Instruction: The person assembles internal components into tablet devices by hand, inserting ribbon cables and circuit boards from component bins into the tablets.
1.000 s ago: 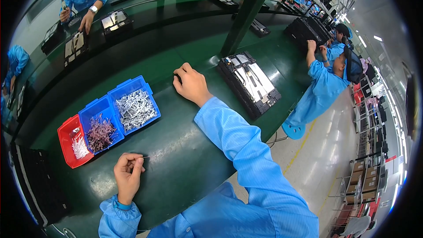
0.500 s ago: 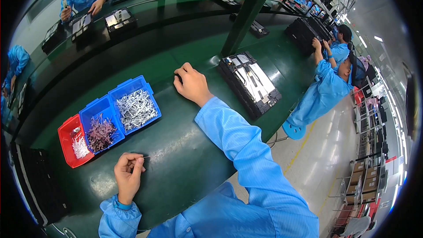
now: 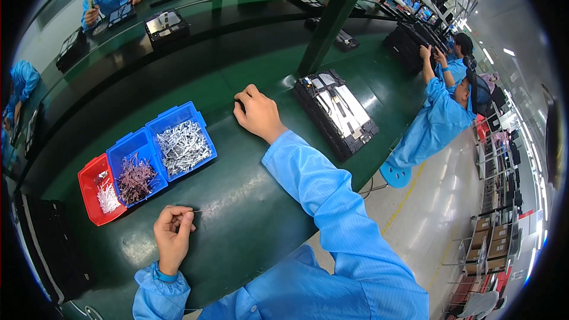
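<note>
My left hand [image 3: 173, 231] is closed in a pinch, just above or on the green table, near its front edge. From between its thumb and forefinger sticks a thin, pale pin-like piece [image 3: 197, 211]; its kind is too small to make out. My right hand [image 3: 259, 112] rests palm down on the table with loosely bent fingers, thumb apart from them, and nothing visible in it. Between the hands and to the left stand a blue bin [image 3: 204, 120] of silvery small parts, a blue bin [image 3: 121, 144] of purplish wire-like parts, and a red bin [image 3: 89, 186] of white strips.
Right of my right arm lies a black device case [image 3: 338, 112] with silver panels. A green post [image 3: 335, 21] rises behind it. Black stacked parts [image 3: 53, 249] stand at the left. Co-workers in blue sit across the table and at the right, near a blue stool [image 3: 396, 175].
My hands and the bins have stayed put. Across the table, a co-worker has shifted a device, and the people at the right have moved their hands by the black stack.
</note>
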Action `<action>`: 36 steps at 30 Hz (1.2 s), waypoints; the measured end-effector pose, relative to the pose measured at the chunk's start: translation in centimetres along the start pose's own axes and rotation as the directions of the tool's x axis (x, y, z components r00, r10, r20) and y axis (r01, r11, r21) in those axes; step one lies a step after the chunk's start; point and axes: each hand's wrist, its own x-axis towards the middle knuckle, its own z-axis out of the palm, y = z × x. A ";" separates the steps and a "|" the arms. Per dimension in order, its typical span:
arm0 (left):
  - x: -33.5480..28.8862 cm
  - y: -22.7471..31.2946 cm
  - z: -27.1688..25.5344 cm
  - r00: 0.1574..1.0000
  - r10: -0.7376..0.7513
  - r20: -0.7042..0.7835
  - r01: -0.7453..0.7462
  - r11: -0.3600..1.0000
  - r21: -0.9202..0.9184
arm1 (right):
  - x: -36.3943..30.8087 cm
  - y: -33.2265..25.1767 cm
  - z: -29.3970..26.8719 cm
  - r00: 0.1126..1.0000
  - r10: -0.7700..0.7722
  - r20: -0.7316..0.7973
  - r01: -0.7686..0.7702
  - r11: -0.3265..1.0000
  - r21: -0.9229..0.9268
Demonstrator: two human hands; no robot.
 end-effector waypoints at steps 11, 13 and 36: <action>-0.2 -0.1 -0.1 0.999 -0.029 -0.032 0.029 1.000 -0.011 | -1.4 -0.1 -0.6 0.997 -0.070 -0.044 0.072 0.997 0.039; -0.1 0.0 0.0 0.999 -0.026 -0.039 0.025 0.999 -0.024 | -2.1 0.4 -1.6 0.995 -0.101 0.008 0.100 0.993 0.062; 0.4 0.2 0.6 1.000 -0.007 -0.012 0.007 1.000 0.012 | -7.2 -7.2 -33.0 0.873 0.097 -0.478 0.430 -0.618 0.658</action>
